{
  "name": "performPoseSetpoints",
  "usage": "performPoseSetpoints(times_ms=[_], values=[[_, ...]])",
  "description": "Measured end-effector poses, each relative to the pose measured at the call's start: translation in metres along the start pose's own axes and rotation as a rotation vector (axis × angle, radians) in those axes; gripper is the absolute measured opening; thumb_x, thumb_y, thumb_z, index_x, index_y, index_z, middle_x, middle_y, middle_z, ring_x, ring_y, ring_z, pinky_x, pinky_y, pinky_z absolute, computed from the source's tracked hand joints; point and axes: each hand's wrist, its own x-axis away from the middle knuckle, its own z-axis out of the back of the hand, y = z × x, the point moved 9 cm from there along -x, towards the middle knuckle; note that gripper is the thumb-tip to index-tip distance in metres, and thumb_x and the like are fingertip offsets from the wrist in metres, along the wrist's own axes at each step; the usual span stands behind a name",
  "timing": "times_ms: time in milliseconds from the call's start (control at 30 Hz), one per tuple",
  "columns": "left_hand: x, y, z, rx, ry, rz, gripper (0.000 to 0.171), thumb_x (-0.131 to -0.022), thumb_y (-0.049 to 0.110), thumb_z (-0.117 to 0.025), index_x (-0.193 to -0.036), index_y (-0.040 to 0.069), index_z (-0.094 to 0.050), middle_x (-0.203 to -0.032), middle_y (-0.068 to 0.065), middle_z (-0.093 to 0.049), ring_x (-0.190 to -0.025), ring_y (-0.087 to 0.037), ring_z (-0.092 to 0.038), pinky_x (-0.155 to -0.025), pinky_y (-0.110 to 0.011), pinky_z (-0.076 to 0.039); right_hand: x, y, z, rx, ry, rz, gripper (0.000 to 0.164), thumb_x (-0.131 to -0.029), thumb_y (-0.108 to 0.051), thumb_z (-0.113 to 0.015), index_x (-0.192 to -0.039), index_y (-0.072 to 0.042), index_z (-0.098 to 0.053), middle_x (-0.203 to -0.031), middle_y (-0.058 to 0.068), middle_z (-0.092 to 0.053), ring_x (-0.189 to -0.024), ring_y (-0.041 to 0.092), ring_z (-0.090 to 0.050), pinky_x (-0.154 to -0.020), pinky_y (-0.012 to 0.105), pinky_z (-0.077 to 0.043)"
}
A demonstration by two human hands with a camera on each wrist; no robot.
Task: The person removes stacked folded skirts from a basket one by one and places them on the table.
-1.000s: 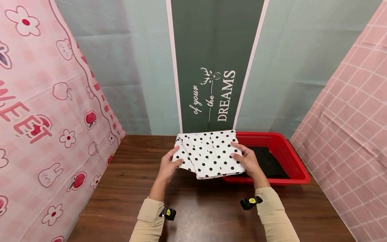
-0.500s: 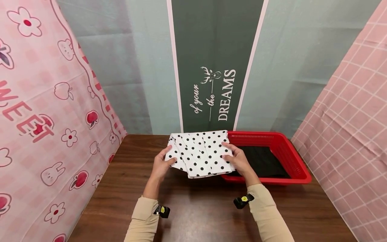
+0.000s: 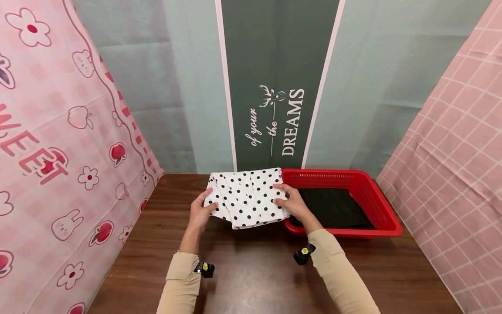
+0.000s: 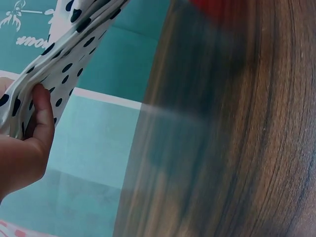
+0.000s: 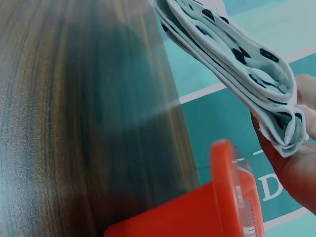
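Note:
A folded white cloth with black polka dots (image 3: pixel 247 198) is held up above the table between both hands. The left hand (image 3: pixel 200 212) pinches its left edge, thumb on one face and fingers on the other. At the opposite edge, the right hand (image 3: pixel 293 203) grips the cloth in the same manner. Several stacked layers of the fabric (image 5: pixel 232 61) show along its edge in the right wrist view. From the left wrist view, the left thumb (image 4: pixel 43 113) presses against the dotted fabric. The cloth overlaps the left end of a red plastic basket in the head view.
The red basket (image 3: pixel 386 218) stands at the back right of the brown wooden table (image 3: pixel 251 266), with a folded black cloth (image 3: pixel 337 209) lying in it. Printed curtains close off the back and both sides. Each wrist wears a small black camera.
Both hands have carried the dotted cloth leftward, away from the basket, and more of the black cloth in the basket shows. The grip of both hands looks the same.

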Motion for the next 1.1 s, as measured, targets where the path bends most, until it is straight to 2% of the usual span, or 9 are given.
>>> performPoseSetpoints(times_ms=[233,300,433,633,733,833,1100], values=[[-0.010,-0.008,0.008,-0.015,0.019,0.011,0.056,-0.078,-0.014,-0.058,-0.132,-0.003,-0.049,-0.140,-0.016,-0.039,-0.121,-0.021,-0.035,-0.072,-0.013,-0.043,-0.006,-0.004,-0.014,0.057,0.022,-0.018,0.046,-0.080,0.007,-0.064,-0.125,0.002,-0.056,-0.120,0.022,-0.055,-0.104,0.030,-0.050,-0.077,0.032,-0.048],[-0.013,-0.010,0.010,-0.029,0.024,0.008,0.055,-0.078,-0.013,-0.059,-0.132,-0.004,-0.049,-0.140,-0.015,-0.039,-0.124,-0.020,-0.032,-0.073,-0.013,-0.042,-0.010,0.002,-0.018,0.082,0.027,-0.011,0.046,-0.080,0.006,-0.065,-0.125,0.000,-0.056,-0.120,0.020,-0.055,-0.107,0.029,-0.049,-0.085,0.037,-0.045],[-0.018,-0.013,0.014,-0.038,0.033,0.011,0.055,-0.078,-0.013,-0.059,-0.131,-0.004,-0.049,-0.140,-0.015,-0.039,-0.126,-0.020,-0.030,-0.078,-0.015,-0.040,-0.015,0.003,-0.027,0.122,0.015,0.017,0.045,-0.079,0.005,-0.065,-0.124,0.002,-0.056,-0.119,0.021,-0.056,-0.109,0.031,-0.048,-0.091,0.043,-0.041],[-0.024,-0.015,0.020,-0.033,0.035,0.021,0.054,-0.080,-0.012,-0.058,-0.133,-0.004,-0.048,-0.142,-0.013,-0.037,-0.131,-0.017,-0.022,-0.095,-0.029,-0.032,-0.021,0.003,-0.036,0.181,0.011,0.035,0.046,-0.079,0.003,-0.066,-0.124,0.001,-0.057,-0.121,0.020,-0.056,-0.113,0.031,-0.048,-0.093,0.044,-0.040],[-0.026,-0.014,0.020,-0.024,0.024,0.019,0.054,-0.081,-0.012,-0.057,-0.133,-0.004,-0.046,-0.142,-0.014,-0.037,-0.131,-0.018,-0.021,-0.100,-0.035,-0.027,-0.025,0.005,-0.037,0.212,0.031,0.032,0.044,-0.078,0.002,-0.067,-0.121,-0.001,-0.060,-0.120,0.019,-0.058,-0.112,0.030,-0.050,-0.091,0.043,-0.041],[-0.028,-0.015,0.021,-0.032,0.019,0.026,0.054,-0.082,-0.011,-0.057,-0.134,-0.004,-0.046,-0.142,-0.015,-0.036,-0.132,-0.019,-0.020,-0.101,-0.035,-0.025,-0.030,0.008,-0.037,0.227,0.049,0.014,0.042,-0.076,0.000,-0.069,-0.118,-0.002,-0.063,-0.118,0.017,-0.059,-0.111,0.029,-0.051,-0.089,0.042,-0.042],[-0.039,-0.024,0.022,-0.057,0.013,0.039,0.053,-0.080,-0.011,-0.057,-0.132,-0.006,-0.046,-0.141,-0.015,-0.039,-0.133,-0.020,-0.020,-0.098,-0.035,-0.032,-0.039,0.012,-0.043,0.285,0.034,-0.030,0.041,-0.077,-0.003,-0.070,-0.117,-0.001,-0.063,-0.117,0.016,-0.060,-0.111,0.028,-0.051,-0.089,0.040,-0.042]])
